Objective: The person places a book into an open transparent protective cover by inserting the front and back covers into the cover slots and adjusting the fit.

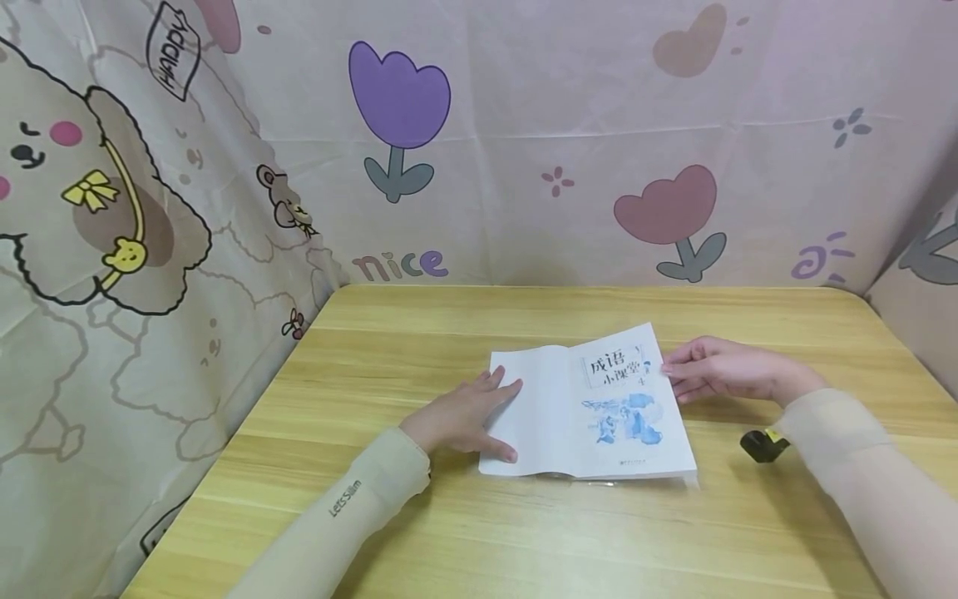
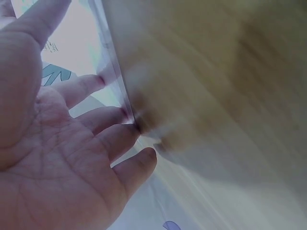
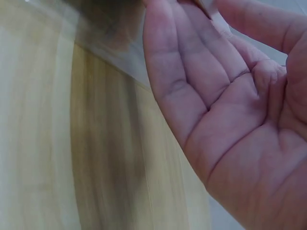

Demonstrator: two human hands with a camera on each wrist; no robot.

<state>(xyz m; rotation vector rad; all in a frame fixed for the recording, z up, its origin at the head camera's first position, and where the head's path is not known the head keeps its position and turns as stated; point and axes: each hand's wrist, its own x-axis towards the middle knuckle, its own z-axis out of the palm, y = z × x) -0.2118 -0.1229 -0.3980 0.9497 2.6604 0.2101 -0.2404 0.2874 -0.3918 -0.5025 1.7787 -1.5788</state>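
Observation:
In the head view a book (image 1: 617, 453) lies opened on the table, with a plain white leaf on the left and a page with Chinese characters and a blue drawing on the right. My left hand (image 1: 467, 413) rests on the left leaf with its fingers spread; in the left wrist view the fingers of the left hand (image 2: 72, 143) reach the book's edge. At the right edge, my right hand (image 1: 722, 370) pinches the book between thumb and fingers. Clear film (image 3: 115, 55) shows by the fingers of the right hand (image 3: 230, 105) in the right wrist view.
The book is on a light wood-grain table (image 1: 419, 333). Beside the right cuff is a small black object (image 1: 762, 446) with a yellow patch. A printed cloth (image 1: 524, 91) hangs behind the table and along its left side.

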